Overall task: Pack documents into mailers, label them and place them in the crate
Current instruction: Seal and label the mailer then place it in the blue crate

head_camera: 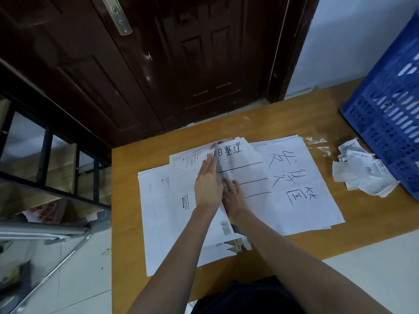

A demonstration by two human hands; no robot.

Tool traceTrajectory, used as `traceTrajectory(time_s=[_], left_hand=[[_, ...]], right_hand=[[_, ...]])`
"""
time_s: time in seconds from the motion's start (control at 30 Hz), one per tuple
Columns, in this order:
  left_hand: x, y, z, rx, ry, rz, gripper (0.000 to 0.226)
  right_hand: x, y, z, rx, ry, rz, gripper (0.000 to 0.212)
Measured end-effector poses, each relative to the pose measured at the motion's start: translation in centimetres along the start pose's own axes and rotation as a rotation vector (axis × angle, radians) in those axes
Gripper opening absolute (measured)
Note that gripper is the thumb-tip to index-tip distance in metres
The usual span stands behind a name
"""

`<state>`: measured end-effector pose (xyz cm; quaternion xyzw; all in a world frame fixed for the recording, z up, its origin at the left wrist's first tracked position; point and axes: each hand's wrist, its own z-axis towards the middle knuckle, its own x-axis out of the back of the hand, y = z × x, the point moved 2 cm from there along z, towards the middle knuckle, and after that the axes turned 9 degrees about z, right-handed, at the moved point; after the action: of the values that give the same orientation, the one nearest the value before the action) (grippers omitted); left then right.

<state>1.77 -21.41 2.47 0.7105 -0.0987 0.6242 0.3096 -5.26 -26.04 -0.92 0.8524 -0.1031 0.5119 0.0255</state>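
White mailers lie stacked on the left half of a wooden table. A handwritten sheet with ruled lines is lifted along its left edge over the mailers. My left hand lies with straight fingers against that lifted edge. My right hand rests flat on the sheet just to the right, fingers spread. A second sheet with large handwritten characters lies flat to the right. A blue plastic crate stands at the table's right end.
A heap of crumpled shipping labels and backing paper lies beside the crate. A dark wooden door stands behind the table. A black metal rack and a red-and-white bag are on the floor at left.
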Motion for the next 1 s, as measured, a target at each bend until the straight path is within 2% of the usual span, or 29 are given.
traceTrajectory(time_s=[0.1, 0.2, 0.27, 0.33, 0.47, 0.53, 0.6, 0.63, 0.7, 0.77, 0.83, 0.9, 1.0], left_hand=[[-0.3, -0.3, -0.1, 0.0, -0.015, 0.026, 0.057], [-0.6, -0.6, -0.1, 0.003, -0.01, 0.059, 0.056], [-0.6, -0.6, 0.0, 0.012, -0.012, 0.042, 0.055], [-0.3, -0.5, 0.1, 0.022, -0.006, 0.02, 0.056], [0.1, 0.0, -0.1, 0.035, -0.008, -0.037, 0.056], [0.1, 0.0, -0.3, 0.023, -0.004, -0.059, 0.055], [-0.1, -0.3, -0.4, 0.019, -0.002, -0.059, 0.054], [-0.2, -0.4, -0.4, 0.018, -0.006, -0.05, 0.054], [-0.3, -0.7, -0.5, 0.013, -0.011, -0.03, 0.055], [-0.3, -0.9, -0.5, 0.002, -0.01, -0.031, 0.054], [-0.2, -0.9, -0.4, -0.01, -0.01, -0.033, 0.052], [-0.1, -0.9, -0.4, -0.011, -0.007, -0.036, 0.051], [0.1, -0.8, -0.5, -0.002, -0.004, -0.074, 0.055]], right_hand=[[0.4, 0.2, 0.7, 0.028, 0.096, 0.219, 0.052], [0.8, 0.7, 1.3, 0.053, 0.222, 0.396, 0.058], [0.9, 1.0, 1.6, 0.068, 0.236, 0.377, 0.06], [1.1, 1.1, 1.5, 0.07, 0.221, 0.322, 0.054], [0.6, 0.5, 2.0, 0.079, 0.083, 0.226, 0.039], [-0.1, 0.2, 2.4, 0.048, 0.001, 0.41, 0.031], [0.0, 0.1, 2.5, -0.026, -0.083, 0.747, 0.018], [0.2, 0.2, 2.5, -0.046, -0.077, 0.885, 0.016], [1.0, 0.6, 2.4, -0.011, 0.067, 1.04, 0.017], [1.2, 1.1, 2.4, 0.084, 0.24, 0.894, 0.032], [0.8, 1.3, 2.3, 0.118, 0.285, 0.547, 0.061], [0.3, 1.4, 2.4, 0.134, 0.222, 0.331, 0.083], [-0.5, 1.6, 2.6, 0.078, 0.075, 0.18, 0.088]])
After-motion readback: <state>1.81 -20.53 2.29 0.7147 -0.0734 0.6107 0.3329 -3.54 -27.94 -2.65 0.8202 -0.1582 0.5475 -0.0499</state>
